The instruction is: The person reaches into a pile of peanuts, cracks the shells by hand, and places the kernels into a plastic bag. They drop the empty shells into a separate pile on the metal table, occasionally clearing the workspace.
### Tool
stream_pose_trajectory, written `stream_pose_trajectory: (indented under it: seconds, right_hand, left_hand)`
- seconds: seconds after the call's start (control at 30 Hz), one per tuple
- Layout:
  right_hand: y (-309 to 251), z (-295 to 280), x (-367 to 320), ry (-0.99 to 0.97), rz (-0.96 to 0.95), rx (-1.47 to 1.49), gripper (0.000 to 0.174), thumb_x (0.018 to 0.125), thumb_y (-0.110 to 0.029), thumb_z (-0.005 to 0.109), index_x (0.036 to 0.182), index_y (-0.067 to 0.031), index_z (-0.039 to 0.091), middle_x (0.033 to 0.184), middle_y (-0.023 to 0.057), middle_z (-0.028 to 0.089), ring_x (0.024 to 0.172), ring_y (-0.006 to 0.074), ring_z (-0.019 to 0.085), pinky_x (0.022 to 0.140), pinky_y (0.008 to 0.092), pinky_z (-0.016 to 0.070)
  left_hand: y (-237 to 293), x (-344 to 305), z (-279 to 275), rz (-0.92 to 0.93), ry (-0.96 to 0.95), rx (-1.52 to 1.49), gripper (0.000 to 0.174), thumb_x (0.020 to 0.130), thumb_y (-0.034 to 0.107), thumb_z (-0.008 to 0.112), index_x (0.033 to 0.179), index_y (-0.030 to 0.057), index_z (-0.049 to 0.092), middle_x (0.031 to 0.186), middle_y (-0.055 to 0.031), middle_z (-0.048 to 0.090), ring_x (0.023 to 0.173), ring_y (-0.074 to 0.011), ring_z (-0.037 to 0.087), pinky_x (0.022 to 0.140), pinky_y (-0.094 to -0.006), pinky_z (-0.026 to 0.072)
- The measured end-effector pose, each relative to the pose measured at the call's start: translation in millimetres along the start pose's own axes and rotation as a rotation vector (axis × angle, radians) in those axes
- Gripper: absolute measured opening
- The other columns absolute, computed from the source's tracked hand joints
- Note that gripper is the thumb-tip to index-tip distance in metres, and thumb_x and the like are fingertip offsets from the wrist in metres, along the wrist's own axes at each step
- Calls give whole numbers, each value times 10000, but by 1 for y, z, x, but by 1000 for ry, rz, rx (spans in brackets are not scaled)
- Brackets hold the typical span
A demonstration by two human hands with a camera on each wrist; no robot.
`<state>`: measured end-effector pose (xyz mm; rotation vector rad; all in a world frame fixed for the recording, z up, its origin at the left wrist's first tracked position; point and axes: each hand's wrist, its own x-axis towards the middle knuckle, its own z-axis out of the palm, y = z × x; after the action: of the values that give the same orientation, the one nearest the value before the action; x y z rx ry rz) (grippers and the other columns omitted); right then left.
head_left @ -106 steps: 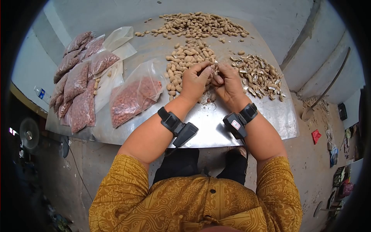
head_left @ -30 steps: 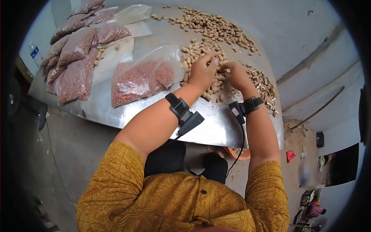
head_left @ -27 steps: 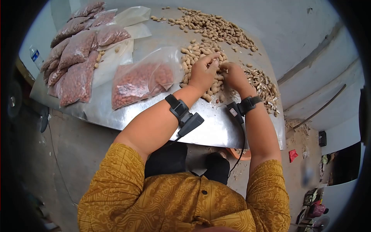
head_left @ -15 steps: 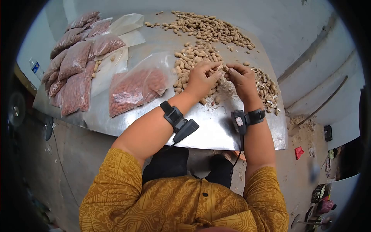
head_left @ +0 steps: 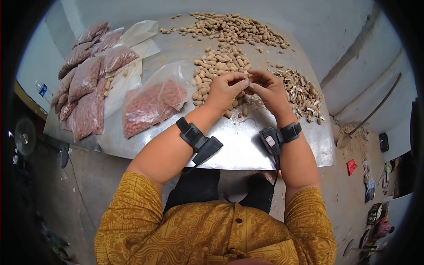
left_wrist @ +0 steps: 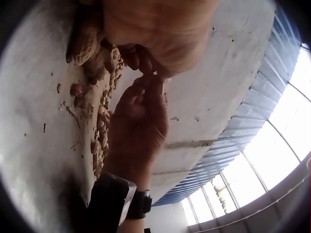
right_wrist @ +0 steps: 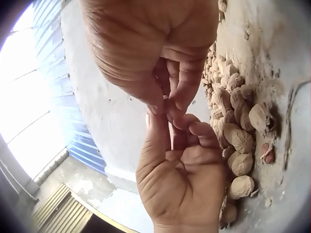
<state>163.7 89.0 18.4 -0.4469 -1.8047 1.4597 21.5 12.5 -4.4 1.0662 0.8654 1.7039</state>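
Note:
My left hand (head_left: pixel 226 92) and right hand (head_left: pixel 273 93) meet fingertip to fingertip over the metal table (head_left: pixel 229 152). Between them, thumbs and fingers pinch a peanut, which the fingertips almost wholly hide. In the right wrist view the left hand (right_wrist: pixel 182 179) lies palm up below the right hand (right_wrist: pixel 155 43). Just beyond the left hand spreads a heap of unshelled peanuts (head_left: pixel 216 66). Broken peanut shells (head_left: pixel 304 95) are piled beside the right hand. A reddish peanut kernel (right_wrist: pixel 268 153) lies on the table near the unshelled ones.
An open clear bag of red kernels (head_left: pixel 152 108) lies left of the left forearm. Several filled bags (head_left: pixel 86 81) are stacked at the table's left, with flat plastic bags (head_left: pixel 139 35) alongside. A second heap of unshelled peanuts (head_left: pixel 238 28) spans the far end, near the wall.
The right hand was lowered into the peanut heap a second ago, then rose to the left hand. The fingertips now meet, slightly further left. The head view has turned a little.

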Motion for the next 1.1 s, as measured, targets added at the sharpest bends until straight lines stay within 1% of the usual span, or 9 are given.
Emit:
stream_pose_trajectory:
  seconds: [0.2,0.33,0.4,0.6,0.7,0.8,0.93,1.0,1.1]
  right_hand:
    - [-1,1,-1,-24,-42,-208,284,801,-21,622,1085,-14,621,896,60,654,764,99,615,690,232,516]
    - [3,6,0,-32,-87,-257,273,807,-11,597,1078,-5,624,878,64,659,734,94,615,660,230,516]
    - [-1,11,-2,-27,-20,-192,269,810,-3,584,1076,1,623,879,72,656,709,94,614,637,226,514]
    - [5,10,-1,23,80,155,238,823,9,583,1060,11,613,843,73,627,676,111,615,606,210,519]
    - [11,10,1,100,98,339,247,832,3,589,1079,17,584,836,66,613,696,128,626,614,209,533]
    - [15,11,3,150,190,481,259,840,3,584,1096,24,552,858,73,610,713,142,635,620,216,545]
    - [13,11,2,144,315,669,220,866,-3,545,1084,26,541,881,85,608,742,151,633,637,236,556]
    - [18,10,4,127,294,763,214,887,-12,508,1095,25,536,879,79,601,755,151,625,648,243,556]
    - [18,11,4,136,288,833,220,908,-22,463,1113,24,527,863,76,591,762,150,612,645,248,552]
  left_hand:
    - [3,1,-3,-62,43,258,170,872,120,595,971,-18,604,875,-66,630,680,-98,590,611,-210,494]
    - [5,1,0,-79,58,260,137,879,109,579,928,-18,594,832,-64,622,650,-93,579,593,-206,498]
    - [-1,3,0,-50,64,159,132,883,105,571,925,-19,590,816,-68,618,649,-100,584,596,-211,504]
    - [1,5,-6,-131,33,-67,135,886,92,568,953,-24,588,835,-72,620,692,-118,610,609,-227,521]
    - [5,3,1,-127,113,-187,144,878,79,574,959,-35,607,784,-68,630,651,-96,599,577,-189,508]
    - [3,4,-2,-128,126,-199,192,880,67,570,1045,-31,589,842,-65,625,703,-112,607,625,-220,523]
    - [3,2,2,-4,112,74,203,863,65,593,1049,-9,622,860,-44,626,745,-96,600,651,-199,503]
    - [-2,4,-2,140,65,300,207,850,67,608,1045,4,640,885,-34,626,772,-90,595,666,-194,491]
    - [-5,4,-3,174,86,430,215,837,74,624,1041,13,651,929,-28,623,801,-85,587,682,-194,478]
